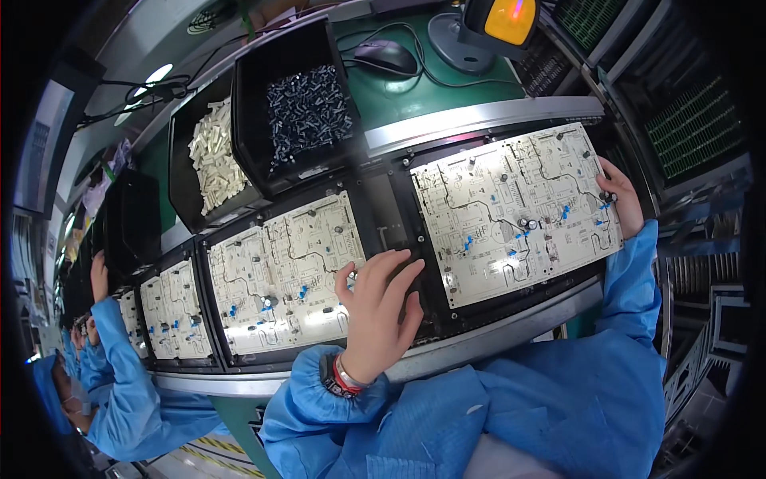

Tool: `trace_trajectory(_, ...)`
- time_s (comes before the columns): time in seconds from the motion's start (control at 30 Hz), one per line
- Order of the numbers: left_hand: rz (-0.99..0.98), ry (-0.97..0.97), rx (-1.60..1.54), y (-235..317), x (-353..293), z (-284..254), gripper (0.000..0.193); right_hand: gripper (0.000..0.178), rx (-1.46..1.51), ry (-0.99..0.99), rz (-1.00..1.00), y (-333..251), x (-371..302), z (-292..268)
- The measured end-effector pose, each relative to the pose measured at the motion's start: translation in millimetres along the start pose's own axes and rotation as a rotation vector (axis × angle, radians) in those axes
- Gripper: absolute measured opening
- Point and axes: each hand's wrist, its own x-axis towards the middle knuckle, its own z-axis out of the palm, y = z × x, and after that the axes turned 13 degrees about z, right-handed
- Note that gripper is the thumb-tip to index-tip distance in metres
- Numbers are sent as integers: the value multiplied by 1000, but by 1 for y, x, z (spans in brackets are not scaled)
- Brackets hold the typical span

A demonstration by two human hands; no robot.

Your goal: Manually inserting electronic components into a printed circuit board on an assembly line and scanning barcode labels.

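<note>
A white circuit board (511, 215) with blue and black components lies over a black carrier frame (435, 275) on the right. My right hand (624, 195) is closed on its right edge, next to small black cylindrical parts; some fingers are hidden under or behind the board. My left hand (379, 311) hovers over the gap between this carrier and the one to its left, fingers bent and apart, with nothing seen in it. Its fingertips are close to the right edge of a second white circuit board (279, 275).
Behind the line stand a black bin of pale parts (215, 156) and a black bin of dark small parts (311, 112). A mouse (385, 56) and a scanner on a stand (463, 44) sit on the green mat. Further left, a co-worker (120, 367) reaches forward. A metal rail (479, 319) runs along the front.
</note>
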Motion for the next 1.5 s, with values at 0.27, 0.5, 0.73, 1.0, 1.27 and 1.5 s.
trace_trajectory(0.27,55,-113,-58,1,8,10,43,43,3,31,32,9,13,-4)
trace_trajectory(0.5,232,-472,-2,5,16,19,46,33,-1055,254,-222,-10,23,-9)
trace_trajectory(0.73,177,-503,35,6,20,23,42,34,-728,26,20,-34,-21,-20)
trace_trajectory(1.0,199,-620,-4,2,34,11,47,35,-1143,-422,-528,5,-51,63)
trace_trajectory(1.27,217,-547,-60,4,37,18,39,24,-1293,-499,-819,12,-28,68)
trace_trajectory(1.5,148,-403,43,13,31,33,37,29,-1188,-356,-628,-34,-35,22)
